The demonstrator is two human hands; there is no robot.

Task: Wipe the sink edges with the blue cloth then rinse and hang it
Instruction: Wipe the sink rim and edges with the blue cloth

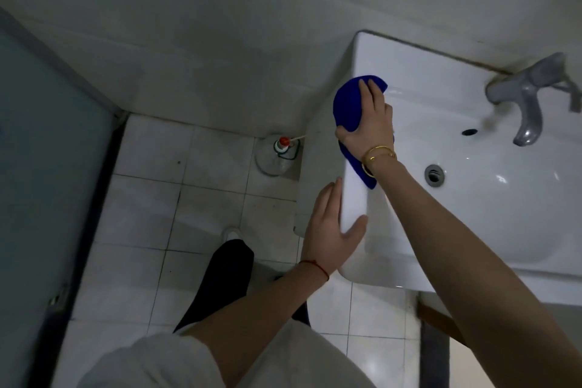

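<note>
Head view: blue cloth (348, 105) under right-hand fingers (373, 94), on sink edge (357, 198).

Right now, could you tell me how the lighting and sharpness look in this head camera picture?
Head view: dim and greyish overall; small glare spots shine on the sink basin; the faucet is smeared by motion blur; wide-angle distortion bows the wall and door edges; the blue cloth under the right hand stays fairly sharp.
</note>
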